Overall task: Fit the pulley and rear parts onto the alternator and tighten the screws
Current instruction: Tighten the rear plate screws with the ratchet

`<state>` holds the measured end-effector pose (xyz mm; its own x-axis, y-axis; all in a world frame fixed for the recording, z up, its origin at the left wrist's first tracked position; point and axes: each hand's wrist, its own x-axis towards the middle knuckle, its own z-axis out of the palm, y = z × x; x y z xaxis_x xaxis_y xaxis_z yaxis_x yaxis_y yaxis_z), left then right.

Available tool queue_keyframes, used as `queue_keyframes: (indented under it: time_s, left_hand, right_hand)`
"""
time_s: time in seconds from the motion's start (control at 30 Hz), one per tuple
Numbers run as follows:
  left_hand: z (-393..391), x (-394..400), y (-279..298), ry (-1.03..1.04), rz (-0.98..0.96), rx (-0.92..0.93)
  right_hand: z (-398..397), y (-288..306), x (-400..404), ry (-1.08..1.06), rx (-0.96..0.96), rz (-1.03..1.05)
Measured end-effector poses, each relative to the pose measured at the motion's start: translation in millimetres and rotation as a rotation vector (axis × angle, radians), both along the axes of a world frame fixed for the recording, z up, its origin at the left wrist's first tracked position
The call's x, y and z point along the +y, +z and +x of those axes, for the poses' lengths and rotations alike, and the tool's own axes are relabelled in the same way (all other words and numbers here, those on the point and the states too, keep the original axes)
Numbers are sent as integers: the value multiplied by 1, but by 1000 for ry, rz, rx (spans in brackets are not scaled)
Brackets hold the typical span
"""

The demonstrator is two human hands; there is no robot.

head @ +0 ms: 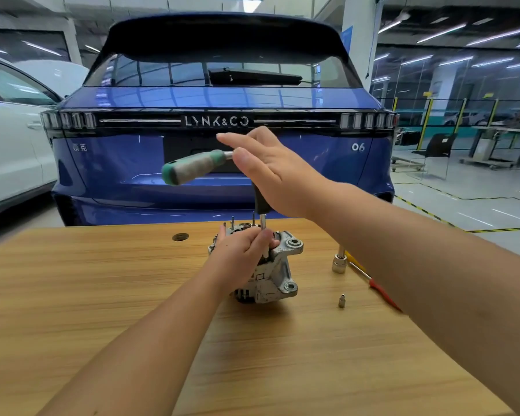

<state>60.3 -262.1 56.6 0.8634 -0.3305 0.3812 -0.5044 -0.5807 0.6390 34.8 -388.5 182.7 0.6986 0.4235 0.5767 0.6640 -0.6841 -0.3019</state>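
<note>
A silver alternator (278,280) stands on the wooden table (102,295), rear end up, with thin studs sticking out of its top. A wrench with a green-ended handle (192,166) stands on it by a black vertical shaft (258,202). The handle is blurred and points left. My left hand (243,250) grips the lower metal end of that shaft, right at the alternator's top. My right hand (279,172) is at the wrench's head with fingers stretched out straight and covers the head. The screw under the tool is hidden.
A large socket (339,261), a small socket (341,301) and a red-and-yellow screwdriver (382,291) lie on the table's right side. A round hole (180,236) is in the table top at the back. A blue car (222,130) stands just behind the table, and a white car (9,139) is at the left.
</note>
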Motion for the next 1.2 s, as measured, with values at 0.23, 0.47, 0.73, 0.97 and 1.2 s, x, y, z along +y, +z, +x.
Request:
queue_keyframes:
  time_s: [0.23,0.47,0.73,0.97,1.2]
  left_hand:
    - [2,6,3,-99,-20,59]
    - [4,8,3,-87,33,51]
    - [6,5,1,-68,36,25]
    - [6,5,2,-80,31,59]
    - [0,4,2,-68,-10,13]
  right_hand:
    - [2,34,14,-230,-122,-344]
    - [0,64,18,-456,448,-35]
    - [0,19,15,-75,752,1449]
    - [-9,-10,24,22,192,1060]
    - [-11,-14,24,-97,-202,458]
